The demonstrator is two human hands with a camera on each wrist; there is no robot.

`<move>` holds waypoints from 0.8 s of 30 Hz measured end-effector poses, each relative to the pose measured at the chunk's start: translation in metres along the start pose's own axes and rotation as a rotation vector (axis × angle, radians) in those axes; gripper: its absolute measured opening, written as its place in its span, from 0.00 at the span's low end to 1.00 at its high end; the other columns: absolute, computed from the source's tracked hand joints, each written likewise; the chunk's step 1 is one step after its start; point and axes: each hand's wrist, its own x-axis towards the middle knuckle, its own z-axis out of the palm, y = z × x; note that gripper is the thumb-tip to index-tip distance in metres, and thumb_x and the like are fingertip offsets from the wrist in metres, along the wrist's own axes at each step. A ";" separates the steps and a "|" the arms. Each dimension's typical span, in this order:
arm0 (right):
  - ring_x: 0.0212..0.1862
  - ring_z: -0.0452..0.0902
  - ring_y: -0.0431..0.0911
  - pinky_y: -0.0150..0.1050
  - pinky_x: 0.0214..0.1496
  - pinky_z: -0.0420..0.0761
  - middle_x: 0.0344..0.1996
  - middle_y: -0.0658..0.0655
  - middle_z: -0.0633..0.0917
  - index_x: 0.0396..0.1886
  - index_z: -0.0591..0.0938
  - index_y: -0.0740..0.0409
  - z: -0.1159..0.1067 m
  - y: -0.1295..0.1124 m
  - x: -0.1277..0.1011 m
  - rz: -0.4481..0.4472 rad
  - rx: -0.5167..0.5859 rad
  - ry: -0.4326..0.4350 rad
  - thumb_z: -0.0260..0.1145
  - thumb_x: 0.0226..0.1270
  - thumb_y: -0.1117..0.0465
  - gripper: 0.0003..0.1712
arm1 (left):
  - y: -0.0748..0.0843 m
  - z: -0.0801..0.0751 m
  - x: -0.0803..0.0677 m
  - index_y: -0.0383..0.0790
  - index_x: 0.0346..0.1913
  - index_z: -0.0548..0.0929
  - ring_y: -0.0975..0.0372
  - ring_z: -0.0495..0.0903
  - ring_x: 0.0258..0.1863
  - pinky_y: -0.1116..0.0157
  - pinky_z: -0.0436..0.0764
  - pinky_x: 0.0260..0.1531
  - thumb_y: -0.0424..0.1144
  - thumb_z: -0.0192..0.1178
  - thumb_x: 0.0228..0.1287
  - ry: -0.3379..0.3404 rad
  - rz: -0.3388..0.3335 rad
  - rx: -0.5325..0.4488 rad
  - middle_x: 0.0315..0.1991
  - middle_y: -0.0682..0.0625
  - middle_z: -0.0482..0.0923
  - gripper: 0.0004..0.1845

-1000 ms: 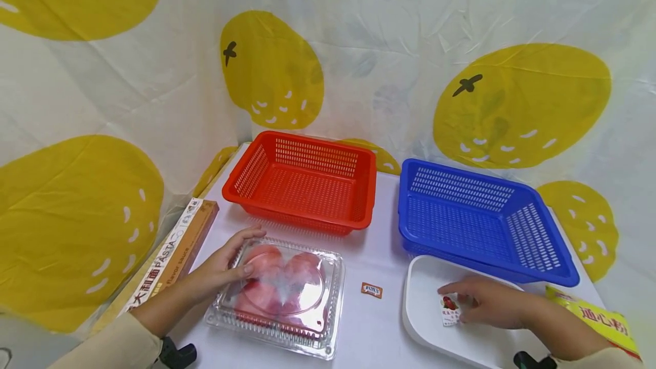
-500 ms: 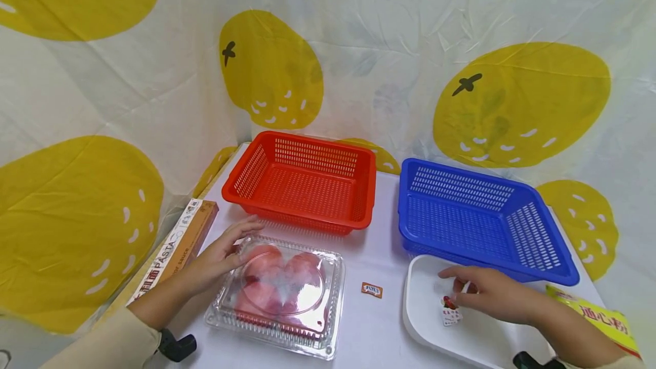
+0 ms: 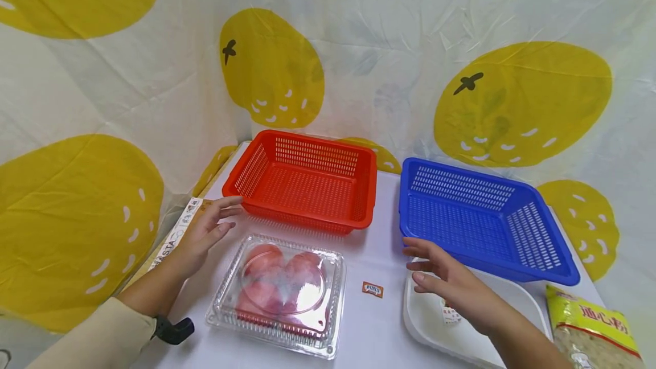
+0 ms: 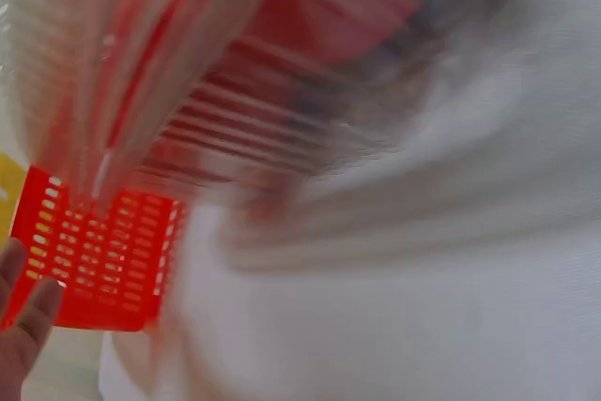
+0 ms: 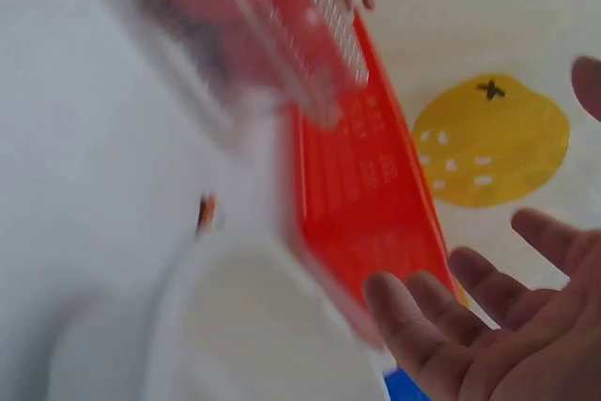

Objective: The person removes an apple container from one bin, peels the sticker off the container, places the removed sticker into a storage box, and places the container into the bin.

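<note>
My left hand (image 3: 204, 233) hovers empty with spread fingers, between the pasta box (image 3: 176, 237) and the red basket (image 3: 302, 187). Below and right of it lies a clear plastic clamshell (image 3: 279, 295) with several round red fruits inside, its lid down. My right hand (image 3: 451, 283) is raised over the white tray (image 3: 492, 346), its fingers loosely bent around nothing and its tips near the blue basket's front edge. Partly hidden beneath that hand, a small white card with a red picture (image 3: 451, 315) lies in the tray. Both wrist views are blurred.
The blue basket (image 3: 456, 226) stands behind the tray, beside the red one. A small orange FOX'S packet (image 3: 372, 290) lies between clamshell and tray. On the right is a yellow-labelled bag (image 3: 594, 323). A fruit-print curtain (image 3: 379, 67) encloses the back and left.
The left hand has lifted off the clamshell and moved up and left toward the red basket. From the card, the right hand has risen and shifted left. Card and clamshell stay put.
</note>
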 end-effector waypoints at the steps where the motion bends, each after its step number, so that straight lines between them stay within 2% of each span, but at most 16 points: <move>1: 0.73 0.67 0.66 0.45 0.57 0.87 0.77 0.69 0.67 0.83 0.62 0.55 0.005 0.000 0.002 -0.030 0.039 0.015 0.61 0.82 0.60 0.36 | 0.000 -0.001 0.002 0.23 0.73 0.67 0.60 0.78 0.65 0.67 0.80 0.59 0.24 0.47 0.73 0.023 0.021 -0.031 0.68 0.51 0.77 0.27; 4: 0.74 0.64 0.64 0.46 0.61 0.85 0.78 0.68 0.64 0.84 0.60 0.54 0.022 -0.004 0.006 -0.066 0.146 0.050 0.58 0.82 0.61 0.35 | 0.000 -0.006 0.008 0.24 0.74 0.67 0.54 0.77 0.66 0.66 0.80 0.59 0.23 0.45 0.74 0.085 0.066 -0.144 0.71 0.49 0.75 0.27; 6: 0.75 0.63 0.63 0.45 0.62 0.84 0.78 0.66 0.64 0.84 0.59 0.51 0.032 -0.006 0.009 -0.065 0.181 0.074 0.58 0.81 0.60 0.37 | 0.000 -0.008 0.012 0.28 0.75 0.69 0.51 0.74 0.67 0.66 0.79 0.61 0.24 0.45 0.75 0.139 0.062 -0.178 0.71 0.49 0.74 0.27; 10: 0.77 0.59 0.67 0.49 0.64 0.82 0.80 0.65 0.62 0.85 0.57 0.50 0.052 -0.007 0.017 -0.054 0.233 0.117 0.60 0.80 0.57 0.39 | 0.001 -0.012 0.019 0.36 0.76 0.69 0.51 0.67 0.71 0.61 0.73 0.64 0.28 0.46 0.77 0.243 -0.048 -0.179 0.72 0.49 0.70 0.27; 12: 0.77 0.58 0.69 0.51 0.65 0.81 0.81 0.65 0.61 0.85 0.58 0.48 0.063 -0.005 0.022 -0.039 0.269 0.137 0.60 0.79 0.56 0.40 | 0.001 -0.015 0.022 0.38 0.78 0.67 0.54 0.62 0.74 0.54 0.68 0.69 0.31 0.46 0.79 0.262 -0.118 -0.165 0.74 0.50 0.67 0.28; 16: 0.77 0.57 0.71 0.52 0.65 0.80 0.81 0.68 0.59 0.85 0.58 0.47 0.083 0.002 0.028 -0.022 0.354 0.165 0.60 0.79 0.58 0.39 | -0.001 -0.023 0.031 0.40 0.82 0.63 0.49 0.53 0.80 0.34 0.52 0.77 0.37 0.47 0.81 0.229 -0.189 -0.157 0.81 0.46 0.58 0.30; 18: 0.77 0.58 0.71 0.51 0.65 0.81 0.81 0.68 0.58 0.84 0.59 0.45 0.093 0.006 0.031 -0.006 0.381 0.178 0.61 0.78 0.58 0.39 | -0.004 -0.025 0.036 0.42 0.83 0.62 0.43 0.48 0.82 0.29 0.46 0.77 0.38 0.48 0.81 0.195 -0.205 -0.174 0.84 0.43 0.52 0.31; 21: 0.77 0.59 0.71 0.53 0.66 0.80 0.82 0.69 0.58 0.84 0.59 0.44 0.105 0.013 0.037 0.013 0.392 0.196 0.63 0.77 0.56 0.40 | -0.010 -0.028 0.041 0.45 0.83 0.62 0.39 0.45 0.83 0.31 0.48 0.77 0.37 0.46 0.80 0.161 -0.228 -0.180 0.85 0.41 0.49 0.31; 24: 0.77 0.60 0.70 0.58 0.69 0.78 0.82 0.69 0.58 0.85 0.58 0.43 0.115 0.023 0.044 0.016 0.390 0.203 0.64 0.76 0.55 0.42 | -0.019 -0.029 0.044 0.48 0.84 0.61 0.39 0.52 0.81 0.43 0.60 0.74 0.37 0.45 0.82 0.145 -0.237 -0.199 0.84 0.42 0.50 0.30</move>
